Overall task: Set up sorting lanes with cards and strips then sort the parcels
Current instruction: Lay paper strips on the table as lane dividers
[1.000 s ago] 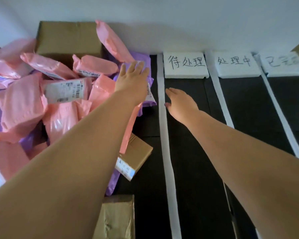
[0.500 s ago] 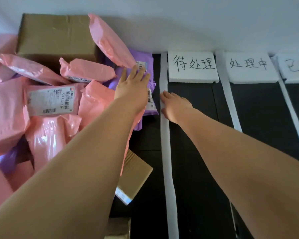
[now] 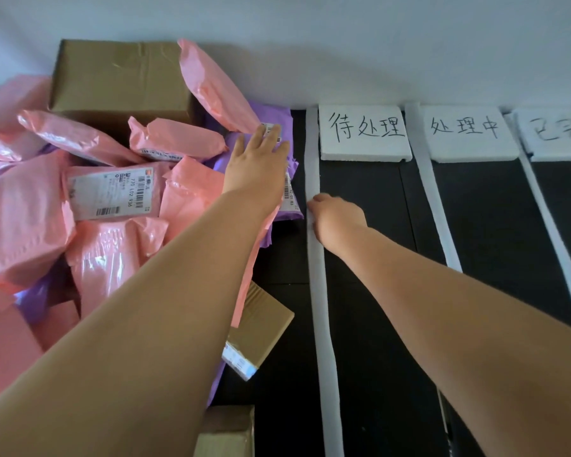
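Note:
A heap of pink parcels [image 3: 30, 219] and purple ones fills the left side. My left hand [image 3: 257, 163] lies flat with straight fingers on a purple parcel [image 3: 279, 115] at the heap's right edge. My right hand [image 3: 337, 219] sits on the leftmost white strip [image 3: 320, 308], fingers curled round its edge. Three white cards with handwriting, the left card [image 3: 365, 133], the middle card [image 3: 465, 130] and the right card [image 3: 554, 133], lie at the lane heads. A second strip [image 3: 435, 209] and a third strip [image 3: 548, 219] divide the black mat [image 3: 376, 258].
A large cardboard box [image 3: 119, 77] stands against the wall behind the heap. A small brown box [image 3: 261, 328] with a label lies near my left forearm, and another carton [image 3: 226, 433] is at the bottom edge. The white wall closes the far side.
My right hand moved left from the first lane onto the leftmost strip and its fingers curled. My left hand stayed on the purple parcel.

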